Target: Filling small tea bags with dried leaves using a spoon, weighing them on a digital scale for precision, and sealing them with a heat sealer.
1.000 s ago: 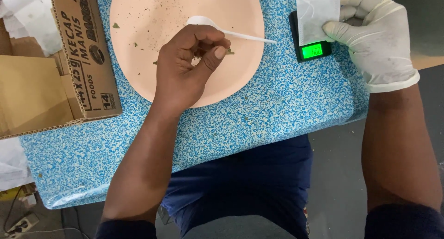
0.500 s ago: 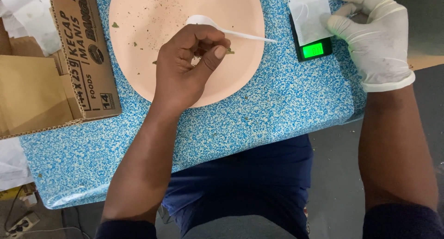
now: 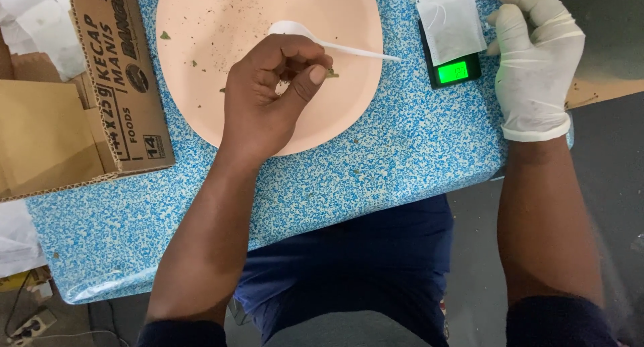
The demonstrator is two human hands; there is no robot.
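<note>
My bare left hand (image 3: pixel 265 105) rests over a round pink plate (image 3: pixel 208 25) with its fingers curled and thumb pressed to forefinger, pinching a few leaf crumbs (image 3: pixel 284 86). A white plastic spoon (image 3: pixel 355 52) lies on the plate just beyond the knuckles. My right hand (image 3: pixel 537 65), in a white glove, hovers at the right side of a small black pocket scale (image 3: pixel 453 72) with a lit green display. It holds nothing. A white paper sachet (image 3: pixel 449 25) lies flat on the scale's platform.
A brown cardboard box (image 3: pixel 114 78) stands at the left on the blue speckled table (image 3: pixel 402 152). Dried green crumbs are scattered on the plate. My lap in dark blue clothing is below the table's near edge. Crumpled white paper lies at the far left.
My right hand has laid the sachet on the scale, let go of it and drawn back to the right. The left hand has barely moved.
</note>
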